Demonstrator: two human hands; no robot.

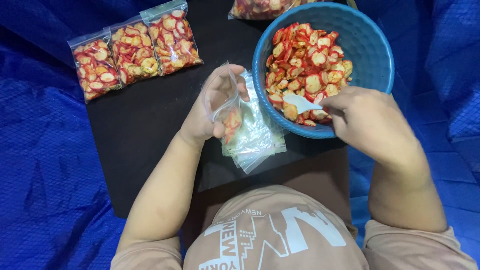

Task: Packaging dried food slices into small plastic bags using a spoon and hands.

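Note:
My left hand [210,107] holds a small clear plastic bag [226,107] open at its mouth, with a few red and yellow snack slices at the bottom. My right hand [367,120] grips a white spoon [300,103] whose scoop lies among the red and yellow slices [307,65] in a blue plastic bowl [367,42]. The bag hangs just left of the bowl's rim. Under the held bag lies a stack of empty clear bags [257,142].
Three filled, sealed bags of slices [134,50] lie side by side at the back left of the black mat [145,130]. Another filled bag [255,7] sits at the top edge behind the bowl. Blue tarpaulin [45,165] surrounds the mat.

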